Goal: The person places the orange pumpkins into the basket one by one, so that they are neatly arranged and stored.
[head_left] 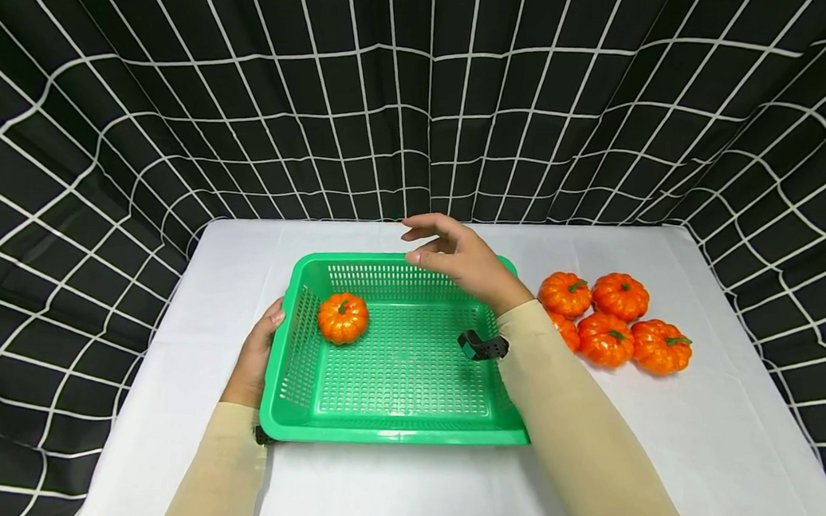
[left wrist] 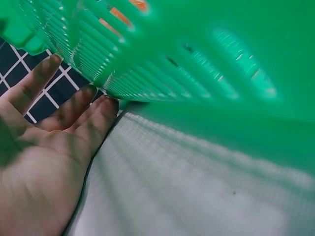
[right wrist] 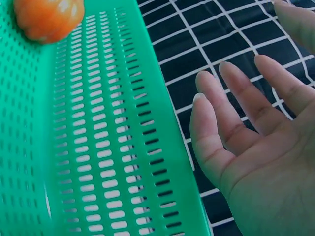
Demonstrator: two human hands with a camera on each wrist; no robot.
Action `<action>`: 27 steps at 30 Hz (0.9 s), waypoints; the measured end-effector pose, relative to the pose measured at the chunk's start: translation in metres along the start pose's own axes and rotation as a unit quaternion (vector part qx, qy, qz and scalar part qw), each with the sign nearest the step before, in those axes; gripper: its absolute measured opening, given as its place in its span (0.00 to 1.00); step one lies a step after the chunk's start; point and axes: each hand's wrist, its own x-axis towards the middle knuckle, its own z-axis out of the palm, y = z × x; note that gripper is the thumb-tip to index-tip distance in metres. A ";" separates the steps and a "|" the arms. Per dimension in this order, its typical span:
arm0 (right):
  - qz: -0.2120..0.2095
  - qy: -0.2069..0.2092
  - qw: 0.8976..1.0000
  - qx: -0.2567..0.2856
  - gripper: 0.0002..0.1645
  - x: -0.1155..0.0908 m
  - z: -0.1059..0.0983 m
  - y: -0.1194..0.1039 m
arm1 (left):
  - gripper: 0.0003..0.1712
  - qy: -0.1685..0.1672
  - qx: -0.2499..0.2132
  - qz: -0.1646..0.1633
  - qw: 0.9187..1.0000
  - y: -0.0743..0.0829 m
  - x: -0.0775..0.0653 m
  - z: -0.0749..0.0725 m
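A green perforated plastic basket (head_left: 401, 429) rests on the white-covered table, with one small orange pumpkin (head_left: 343, 319) inside at its left. My left hand (head_left: 257, 355) is at the basket's left wall. In the left wrist view, the fingers (left wrist: 74, 110) extend loosely, their tips at the slotted side. My right arm reaches across the basket's right part, and the right hand (head_left: 456, 253) hovers over the back rim. Its fingers (right wrist: 246, 93) are spread and gently bent, with nothing held. Right of the basket, several orange pumpkins (head_left: 605, 340) sit in a cluster, one partly hidden by the right sleeve.
The white tablecloth (head_left: 724, 440) extends around the basket. A black curtain (head_left: 366, 103) with a white grid hangs behind the table and along both sides. A dark strap (head_left: 482, 346) is on the right wrist.
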 end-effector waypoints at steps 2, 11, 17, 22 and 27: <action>-0.002 0.005 1.000 -0.001 0.31 -0.002 -0.003 -0.001 | 0.35 0.004 0.002 -0.004 1.000 0.000 -0.001 0.000; -0.006 0.034 0.999 -0.015 0.31 -0.017 -0.018 0.000 | 0.36 0.006 0.010 -0.010 1.000 0.003 -0.003 0.003; -0.007 0.049 0.999 -0.013 0.30 -0.027 -0.025 0.005 | 0.35 0.005 0.001 -0.010 1.000 0.002 -0.002 0.002; -0.006 0.063 0.998 -0.010 0.30 -0.034 -0.030 0.007 | 0.35 0.006 0.004 -0.010 1.000 0.001 -0.002 0.001; 0.001 0.074 0.997 -0.014 0.30 -0.041 -0.035 0.005 | 0.34 0.006 0.009 -0.009 1.000 0.000 -0.001 0.001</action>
